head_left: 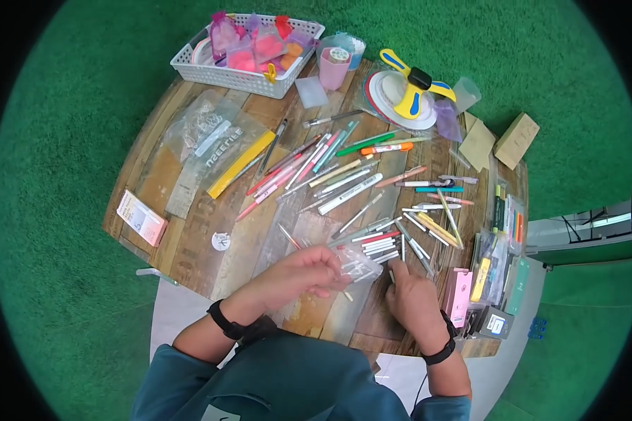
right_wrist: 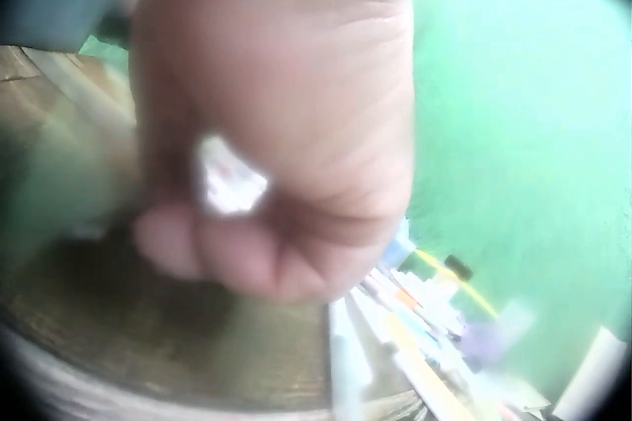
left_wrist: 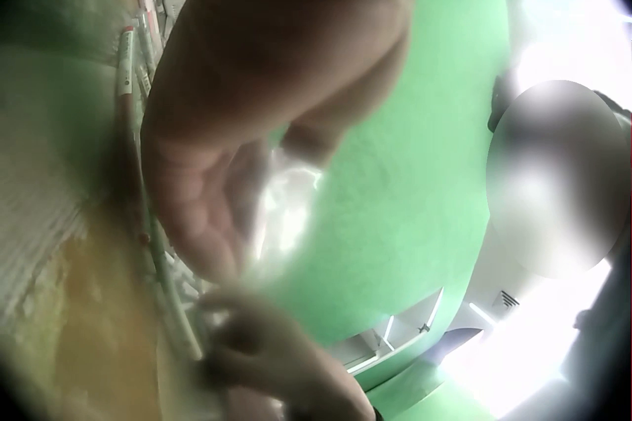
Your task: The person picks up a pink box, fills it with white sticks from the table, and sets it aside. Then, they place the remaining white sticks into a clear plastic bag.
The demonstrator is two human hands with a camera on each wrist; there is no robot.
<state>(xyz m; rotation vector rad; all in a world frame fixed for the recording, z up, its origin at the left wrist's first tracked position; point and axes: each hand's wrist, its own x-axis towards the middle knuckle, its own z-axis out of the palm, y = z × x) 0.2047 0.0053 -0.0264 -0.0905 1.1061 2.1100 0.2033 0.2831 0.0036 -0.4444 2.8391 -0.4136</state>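
In the head view my left hand (head_left: 305, 274) pinches a clear plastic bag (head_left: 358, 265) at the near side of the table. The bag's far edge overlaps a cluster of short white pens (head_left: 379, 247). In the left wrist view the bag (left_wrist: 288, 206) shows as a bright, blurred sheet beside the curled fingers. My right hand (head_left: 416, 305) is just right of the bag, with its fingers bent and the fingertips close to the near ends of the white pens. In the right wrist view the hand (right_wrist: 276, 145) is curled, and I cannot tell whether it holds a pen.
Many loose pens and markers (head_left: 351, 195) cover the table's middle. A yellow box (head_left: 242, 165) and a clear bag (head_left: 203, 137) lie left. At the back stand a white basket (head_left: 235, 77) of pouches and a pink cup (head_left: 334, 70). A pink box (head_left: 458, 296) stands right of my right hand.
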